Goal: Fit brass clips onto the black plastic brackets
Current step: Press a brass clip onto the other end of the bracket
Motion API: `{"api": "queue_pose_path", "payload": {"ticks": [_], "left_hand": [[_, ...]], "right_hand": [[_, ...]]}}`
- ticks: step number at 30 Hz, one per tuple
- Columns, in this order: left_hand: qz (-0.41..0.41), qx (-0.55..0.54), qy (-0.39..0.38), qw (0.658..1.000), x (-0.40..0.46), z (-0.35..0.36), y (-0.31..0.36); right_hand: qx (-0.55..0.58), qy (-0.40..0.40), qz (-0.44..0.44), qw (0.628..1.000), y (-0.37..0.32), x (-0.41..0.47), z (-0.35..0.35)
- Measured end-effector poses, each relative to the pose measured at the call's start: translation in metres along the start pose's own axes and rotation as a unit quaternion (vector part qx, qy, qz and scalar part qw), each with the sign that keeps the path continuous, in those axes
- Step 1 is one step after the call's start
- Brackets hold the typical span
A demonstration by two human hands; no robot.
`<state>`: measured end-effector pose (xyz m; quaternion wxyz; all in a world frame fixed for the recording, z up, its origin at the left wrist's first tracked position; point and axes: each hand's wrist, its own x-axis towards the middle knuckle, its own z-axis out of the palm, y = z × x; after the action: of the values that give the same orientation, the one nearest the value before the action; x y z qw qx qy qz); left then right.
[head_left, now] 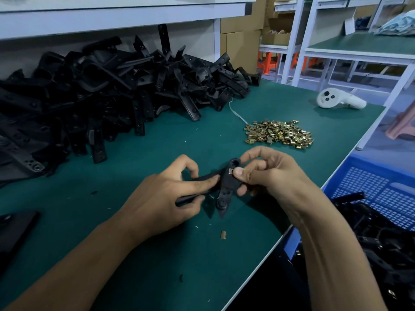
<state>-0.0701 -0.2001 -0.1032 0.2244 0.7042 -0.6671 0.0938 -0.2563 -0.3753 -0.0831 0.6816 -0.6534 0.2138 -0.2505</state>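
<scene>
The left hand [166, 198] grips the black bracket [224, 187], fingers curled round its arm. The right hand [265, 173] pinches it, thumb pressing a brass clip [230, 171] beneath its tip.

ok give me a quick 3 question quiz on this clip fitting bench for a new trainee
1. True or false: the pile of brass clips lies left of the heap of black brackets.
2. Which thumb presses the clip onto the held bracket? A) left B) right
3. Fill in: the blue crate at the bench's right edge holds black ____.

Key
1. False: the clips lie to the heap's right, on the green mat.
2. B: the right hand presses while the left hand grips the bracket's arm.
3. Brackets.
</scene>
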Motion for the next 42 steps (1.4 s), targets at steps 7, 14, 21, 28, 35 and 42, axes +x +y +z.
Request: {"api": "queue_pose_path", "payload": {"ticks": [7,14,21,28,35,42], "left_hand": [[-0.139,0.04,0.068,0.987,-0.001,0.005,-0.008],[-0.169,-0.001,0.095,0.981,0.003,0.008,-0.012],[-0.169,-0.024,0.099,0.98,0.002,0.008,-0.013],[-0.171,-0.027,0.101,0.98,0.003,0.007,-0.012],[-0.161,-0.026,0.094,0.982,0.002,0.006,-0.014],[-0.161,-0.023,0.09,0.983,0.002,0.006,-0.014]], "right_hand": [[-0.354,0.188,-0.131,0.907,0.018,0.007,-0.006],[-0.602,0.222,0.067,0.764,0.023,0.008,-0.042],[-0.552,0.279,-0.023,0.786,0.022,0.003,-0.027],[-0.456,0.149,-0.118,0.87,0.014,0.003,-0.009],[-0.401,0.11,-0.088,0.905,0.012,0.003,0.001],[-0.439,0.123,-0.123,0.881,0.016,0.004,0.008]]}}
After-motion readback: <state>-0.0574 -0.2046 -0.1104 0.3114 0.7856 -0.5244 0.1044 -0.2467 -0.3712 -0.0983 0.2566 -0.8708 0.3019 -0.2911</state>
